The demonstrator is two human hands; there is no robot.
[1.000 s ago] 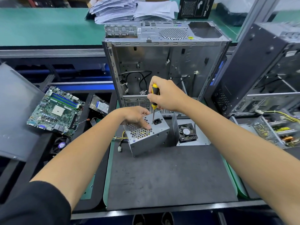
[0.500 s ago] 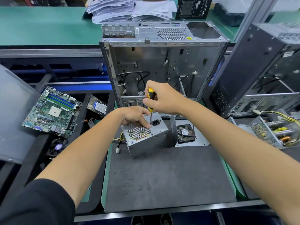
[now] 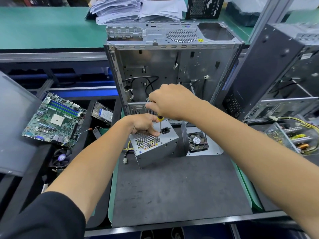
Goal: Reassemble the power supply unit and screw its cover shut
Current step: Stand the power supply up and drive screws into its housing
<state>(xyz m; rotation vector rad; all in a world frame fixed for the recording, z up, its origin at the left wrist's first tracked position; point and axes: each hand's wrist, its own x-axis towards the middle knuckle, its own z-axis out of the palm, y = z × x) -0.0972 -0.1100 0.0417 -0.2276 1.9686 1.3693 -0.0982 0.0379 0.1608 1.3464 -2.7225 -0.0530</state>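
the power supply unit (image 3: 153,144) is steadied by left hand (image 3: 144,124) fingertips beside the shaft while the screwdriver (image 3: 159,124) is gripped upright by the clenched right hand (image 3: 168,100) for screw driving.

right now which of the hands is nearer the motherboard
Left. The left hand rests on the power supply, on the side toward the motherboard; the right hand grips the screwdriver farther right.
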